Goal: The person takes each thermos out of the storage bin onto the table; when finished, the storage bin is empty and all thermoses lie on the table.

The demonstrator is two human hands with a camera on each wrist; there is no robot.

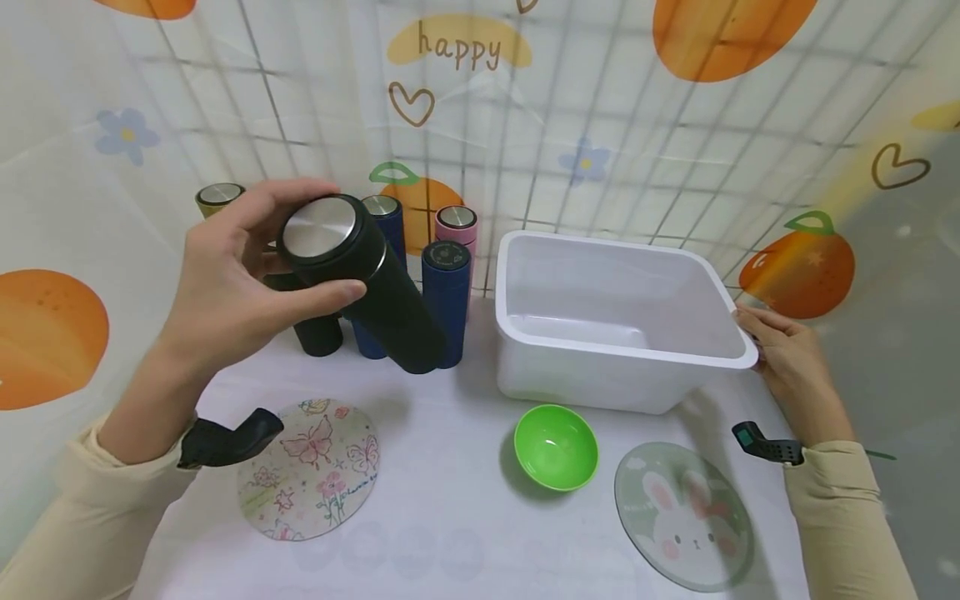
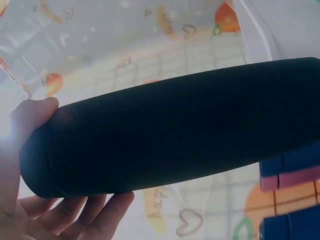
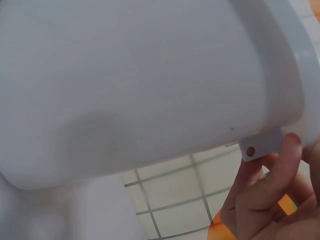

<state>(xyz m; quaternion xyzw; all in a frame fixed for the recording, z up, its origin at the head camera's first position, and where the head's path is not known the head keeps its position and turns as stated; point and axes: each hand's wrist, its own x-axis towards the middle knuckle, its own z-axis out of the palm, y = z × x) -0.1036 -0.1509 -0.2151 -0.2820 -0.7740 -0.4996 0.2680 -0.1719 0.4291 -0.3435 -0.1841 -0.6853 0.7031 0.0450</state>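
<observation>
My left hand (image 1: pixel 213 287) grips a black thermos flask (image 1: pixel 397 312) near its steel-topped lid, thumb on one side and fingers round the other. The flask leans, its base lower and to the right, in front of a group of standing flasks. In the left wrist view its dark body (image 2: pixel 175 132) stretches across the picture. At the right, my right hand (image 1: pixel 798 367) holds the end rim of a white plastic bin (image 1: pixel 585 375). The right wrist view shows the fingers (image 3: pixel 265 195) curled beneath the rim, by a small tab with a hole.
Behind the held flask stand a blue flask (image 1: pixel 447 308), another blue one (image 1: pixel 386 218), a pink one (image 1: pixel 457 218), an olive one (image 1: pixel 220 194) and a black one (image 1: pixel 320 336). Nearer lie a green bowl (image 1: pixel 557 450), a butterfly mat (image 1: pixel 307 479) and a rabbit mat (image 1: pixel 686 521).
</observation>
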